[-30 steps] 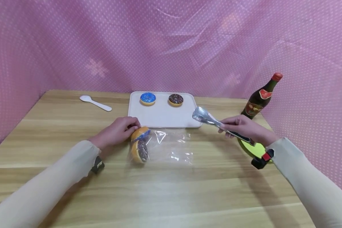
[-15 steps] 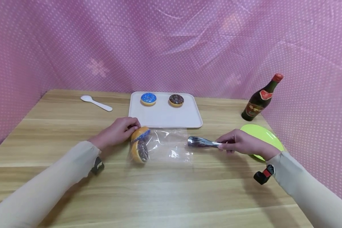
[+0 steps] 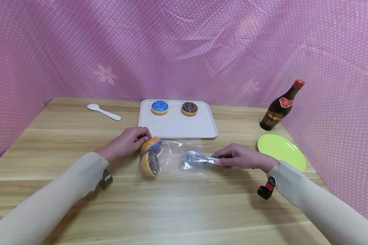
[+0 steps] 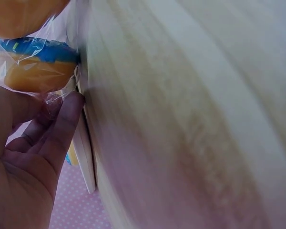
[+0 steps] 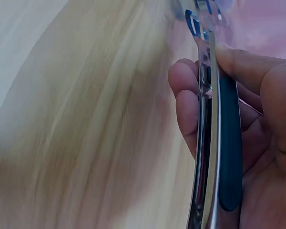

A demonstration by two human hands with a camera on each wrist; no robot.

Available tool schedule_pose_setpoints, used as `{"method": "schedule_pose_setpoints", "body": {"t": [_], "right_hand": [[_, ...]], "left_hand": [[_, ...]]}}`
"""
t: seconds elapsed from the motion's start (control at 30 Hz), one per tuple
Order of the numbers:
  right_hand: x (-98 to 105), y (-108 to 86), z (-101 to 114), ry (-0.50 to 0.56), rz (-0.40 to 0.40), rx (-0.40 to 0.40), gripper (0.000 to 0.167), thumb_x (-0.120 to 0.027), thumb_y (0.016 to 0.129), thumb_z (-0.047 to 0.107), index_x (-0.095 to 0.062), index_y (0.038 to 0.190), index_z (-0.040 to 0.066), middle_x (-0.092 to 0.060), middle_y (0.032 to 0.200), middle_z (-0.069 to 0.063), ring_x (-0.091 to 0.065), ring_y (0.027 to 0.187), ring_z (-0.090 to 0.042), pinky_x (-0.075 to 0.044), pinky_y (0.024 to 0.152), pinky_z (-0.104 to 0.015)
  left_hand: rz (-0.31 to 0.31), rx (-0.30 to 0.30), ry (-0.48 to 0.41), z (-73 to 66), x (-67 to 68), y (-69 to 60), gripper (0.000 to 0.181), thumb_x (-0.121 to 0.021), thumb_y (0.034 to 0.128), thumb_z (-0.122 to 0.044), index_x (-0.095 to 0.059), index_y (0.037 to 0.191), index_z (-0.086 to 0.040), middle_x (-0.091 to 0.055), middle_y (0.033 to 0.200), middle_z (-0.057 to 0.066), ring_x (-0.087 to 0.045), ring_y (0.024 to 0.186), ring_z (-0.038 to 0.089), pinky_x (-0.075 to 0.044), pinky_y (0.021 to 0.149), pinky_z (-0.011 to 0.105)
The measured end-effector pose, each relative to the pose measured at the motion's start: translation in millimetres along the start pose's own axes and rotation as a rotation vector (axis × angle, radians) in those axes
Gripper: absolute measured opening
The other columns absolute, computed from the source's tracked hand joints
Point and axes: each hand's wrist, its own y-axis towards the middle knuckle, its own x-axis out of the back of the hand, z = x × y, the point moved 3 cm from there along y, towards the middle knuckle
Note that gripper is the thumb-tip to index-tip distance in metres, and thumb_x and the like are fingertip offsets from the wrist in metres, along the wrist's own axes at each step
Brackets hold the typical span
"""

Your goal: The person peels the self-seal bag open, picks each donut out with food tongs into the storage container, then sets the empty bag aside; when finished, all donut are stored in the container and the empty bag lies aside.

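In the head view, a clear bag [image 3: 173,153] lies on the wooden surface [image 3: 171,211] before a white tray [image 3: 178,127], its far end bulging with a blue-iced doughnut [image 3: 149,145] and a chocolate doughnut [image 3: 151,163], both tipped on edge. The left hand [image 3: 127,143] grips the bag behind them, presumably to keep the light film from sliding. The right hand [image 3: 240,157] holds metal tongs [image 3: 199,158] by the handles, heads at the bag's other end, which looks to be its mouth; whether they are inside or just above the film is hard to tell. Two more doughnuts [image 3: 159,107] sit apart on the tray, icing up, where tongs could probably take each one cleanly. A spoon [image 3: 104,112], a bottle [image 3: 277,109] and a green plate [image 3: 280,149] stand well aside. The left wrist view gives what the head view hides: thumb and fingers [image 4: 66,114] pinch a bunched fold of film close behind the blue-iced doughnut, rather than the doughnut itself. The right wrist view shows the thumb pressing one tong arm and the fingers curled against the other, the two arms squeezed nearly together, perhaps to slim the heads; a dark grip inlay [image 5: 230,148] appears clearly only here.
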Motion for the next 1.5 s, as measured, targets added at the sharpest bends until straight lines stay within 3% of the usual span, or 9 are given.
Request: {"method": "schedule_pose_setpoints", "body": {"t": [0.23, 0.43, 0.57, 0.67, 0.87, 1.07, 1.2, 1.5], "right_hand": [[-12, 26.6, 17, 0.049, 0.053, 0.023, 0.028, -0.060, 0.107, 0.019, -0.071, 0.132, 0.009, -0.074, 0.101, -0.008, -0.066, 0.078, -0.014, -0.059, 0.075, -0.027], [-22, 45.4, 27, 0.066, 0.092, 0.092, 0.017, -0.059, 0.107, 0.015, -0.070, 0.106, 0.003, -0.066, 0.087, -0.009, -0.060, 0.075, -0.013, -0.056, 0.072, -0.026], [-27, 52.6, 28, 0.105, 0.121, 0.095, 0.016, -0.059, 0.107, 0.015, -0.072, 0.112, 0.006, -0.067, 0.084, -0.007, -0.059, 0.073, -0.014, -0.053, 0.069, -0.024], [-29, 56.2, 28, 0.140, 0.135, 0.068, 0.024, -0.060, 0.107, 0.017, -0.072, 0.126, 0.009, -0.071, 0.087, -0.007, -0.063, 0.074, -0.014, -0.054, 0.069, -0.024], [-31, 59.8, 29, 0.177, 0.142, 0.028, 0.027, -0.058, 0.108, 0.017, -0.070, 0.130, 0.007, -0.075, 0.092, -0.009, -0.068, 0.076, -0.014, -0.056, 0.071, -0.026], [-36, 63.2, 25, 0.270, 0.147, -0.002, 0.025, -0.056, 0.106, 0.006, -0.068, 0.126, 0.000, -0.073, 0.100, -0.005, -0.073, 0.080, -0.013, -0.060, 0.078, -0.026], [-37, 64.3, 23, 0.281, 0.142, 0.002, 0.023, -0.056, 0.104, 0.002, -0.068, 0.123, -0.002, -0.074, 0.095, -0.002, -0.074, 0.078, -0.012, -0.061, 0.076, -0.026], [-38, 63.5, 23, 0.249, 0.128, 0.052, 0.017, -0.063, 0.104, 0.013, -0.072, 0.112, 0.000, -0.072, 0.082, -0.006, -0.064, 0.065, -0.010, -0.054, 0.067, -0.022]], "left_hand": [[0.002, 0.009, -0.006, -1.0, 0.5, -0.4, 0.015, -0.056, 0.1030, 0.002, -0.069, 0.102, -0.005, -0.071, 0.098, 0.010, -0.060, 0.088, 0.019, -0.052, 0.081, 0.032], [0.006, 0.028, -0.007, -3.3, -0.4, -0.2, 0.015, -0.055, 0.1041, 0.001, -0.069, 0.103, -0.005, -0.072, 0.100, 0.010, -0.060, 0.089, 0.019, -0.052, 0.082, 0.031], [0.007, 0.035, -0.013, -4.3, -0.3, -0.1, 0.015, -0.054, 0.1054, -0.001, -0.068, 0.103, -0.005, -0.071, 0.100, 0.010, -0.059, 0.089, 0.020, -0.051, 0.081, 0.032], [0.009, 0.038, -0.019, -4.5, 0.2, 0.1, 0.015, -0.054, 0.1058, -0.001, -0.068, 0.104, -0.004, -0.070, 0.099, 0.010, -0.058, 0.089, 0.020, -0.051, 0.081, 0.033], [0.013, 0.036, -0.005, -3.8, -0.2, 0.6, 0.015, -0.054, 0.1054, 0.000, -0.068, 0.104, -0.004, -0.071, 0.100, 0.011, -0.059, 0.089, 0.020, -0.051, 0.082, 0.034], [0.013, 0.021, 0.006, -2.8, -2.0, 1.2, 0.015, -0.054, 0.1048, 0.000, -0.068, 0.103, -0.004, -0.072, 0.100, 0.011, -0.061, 0.091, 0.020, -0.053, 0.084, 0.037], [0.012, 0.022, -0.001, -2.9, -2.3, 1.3, 0.015, -0.054, 0.1055, 0.000, -0.068, 0.104, -0.005, -0.071, 0.101, 0.010, -0.060, 0.092, 0.021, -0.053, 0.086, 0.038], [0.010, 0.009, 0.014, -1.3, -2.9, 1.4, 0.016, -0.055, 0.1044, 0.001, -0.069, 0.102, -0.005, -0.072, 0.100, 0.010, -0.062, 0.091, 0.021, -0.054, 0.086, 0.039]]}}
